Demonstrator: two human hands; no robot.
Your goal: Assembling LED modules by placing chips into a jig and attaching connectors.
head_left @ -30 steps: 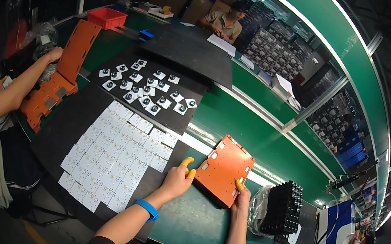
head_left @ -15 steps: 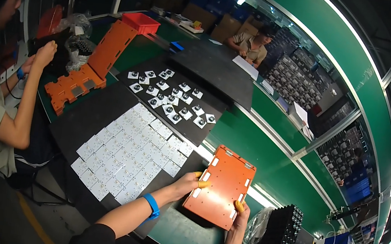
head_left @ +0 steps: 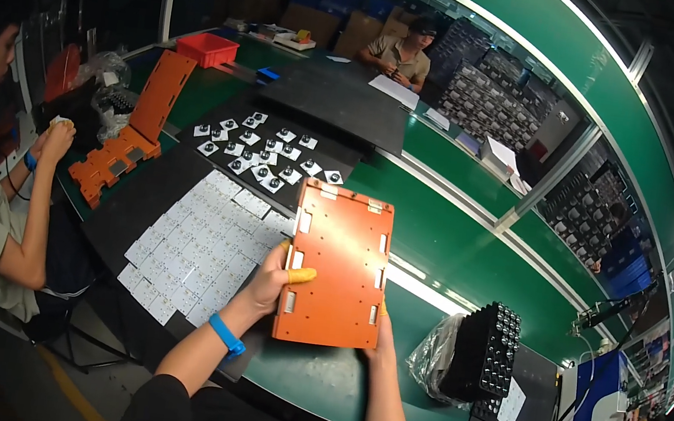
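The orange fixture is held above the tabletop, close to its near edge. Its left side is clamped by the left hand; its right side is gripped by the right hand, partly hidden. White circuit boards are laid nearer the left edge.

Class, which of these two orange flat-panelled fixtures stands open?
The orange fixture farthest left: its slotted panel rises from its base. The other orange fixture, held between the person's left hand and right hand, presents one flat face.

The orange case looks smooth and fairly glossy.
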